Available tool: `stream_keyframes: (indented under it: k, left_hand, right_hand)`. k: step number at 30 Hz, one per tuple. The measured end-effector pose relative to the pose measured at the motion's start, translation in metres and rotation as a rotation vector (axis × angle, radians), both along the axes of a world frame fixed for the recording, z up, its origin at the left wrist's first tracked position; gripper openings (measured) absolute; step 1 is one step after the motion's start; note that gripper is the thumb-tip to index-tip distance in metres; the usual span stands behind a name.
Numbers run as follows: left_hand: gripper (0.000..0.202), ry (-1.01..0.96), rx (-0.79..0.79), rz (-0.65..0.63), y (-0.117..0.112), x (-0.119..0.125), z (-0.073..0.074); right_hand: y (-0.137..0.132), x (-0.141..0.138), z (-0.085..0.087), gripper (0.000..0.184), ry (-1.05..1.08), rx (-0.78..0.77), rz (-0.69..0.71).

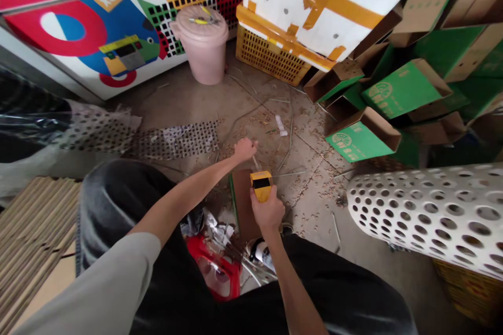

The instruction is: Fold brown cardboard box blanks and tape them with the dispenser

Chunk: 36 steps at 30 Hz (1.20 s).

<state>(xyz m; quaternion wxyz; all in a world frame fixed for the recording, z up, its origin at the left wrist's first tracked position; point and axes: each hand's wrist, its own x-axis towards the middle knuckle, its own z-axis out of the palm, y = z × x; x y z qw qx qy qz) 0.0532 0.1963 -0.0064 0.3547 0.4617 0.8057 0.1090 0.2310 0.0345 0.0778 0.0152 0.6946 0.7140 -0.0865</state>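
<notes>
My right hand [268, 212] is wrapped around a small yellow hand tool [261, 180] with a dark panel on its face; its exact kind is unclear. Just beyond it, my left hand [245, 150] is closed at the upper end of a thin pale strip [256, 162], which reaches down to the tool's top. Below the tool lies a brown cardboard box [245, 204] with a green edge, between my knees. Near my lap are a red plastic frame [215, 269] and some loose thin rods, partly hidden by my legs.
Small brown bits and thin rods litter the floor [314, 157]. Green cardboard boxes [401, 89] are piled at the right, above a white perforated tube [428, 214]. A pink lidded bin [204, 47] and a taped foam box [306, 0] stand ahead. Flattened cardboard [35, 246] is stacked left.
</notes>
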Motion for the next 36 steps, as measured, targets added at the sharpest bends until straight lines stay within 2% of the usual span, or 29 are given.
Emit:
stream_keyframes:
  k: [5, 9, 12, 17, 22, 24, 27, 32, 36]
  left_hand:
    - [0.052, -0.084, 0.091, -0.004, 0.008, -0.007, 0.008]
    - [0.036, -0.199, 0.158, -0.046, 0.012, -0.027, 0.012]
    - [0.036, -0.234, 0.219, -0.041, 0.008, -0.038, 0.013]
    - [0.040, -0.229, 0.270, 0.037, 0.004, -0.033, 0.019]
    - [0.034, -0.177, 0.219, 0.051, 0.013, -0.034, 0.022]
    - [0.032, -0.141, 0.174, 0.031, 0.016, -0.037, 0.016]
    - [0.037, -0.083, 0.084, -0.004, 0.017, -0.032, -0.001]
    - [0.066, -0.020, -0.065, -0.092, 0.002, 0.003, -0.036]
    - [0.083, 0.059, -0.151, -0.216, -0.009, 0.019, -0.053]
  right_hand:
    - [-0.001, 0.001, 0.002, 0.057, -0.006, -0.004, -0.003]
    - [-0.002, 0.001, 0.003, 0.056, -0.011, -0.014, -0.005]
    - [-0.002, -0.002, 0.005, 0.058, -0.022, -0.034, -0.014]
    - [-0.008, -0.002, 0.015, 0.059, -0.032, -0.041, 0.013]
    - [-0.019, 0.005, 0.019, 0.059, -0.048, -0.064, 0.011]
    - [-0.021, 0.007, 0.017, 0.057, -0.041, -0.072, 0.013]
    - [-0.019, 0.007, 0.012, 0.054, -0.032, -0.060, 0.016]
    - [-0.016, 0.008, 0.006, 0.052, -0.033, -0.045, 0.008]
    - [-0.016, 0.008, 0.004, 0.052, -0.045, -0.030, 0.020]
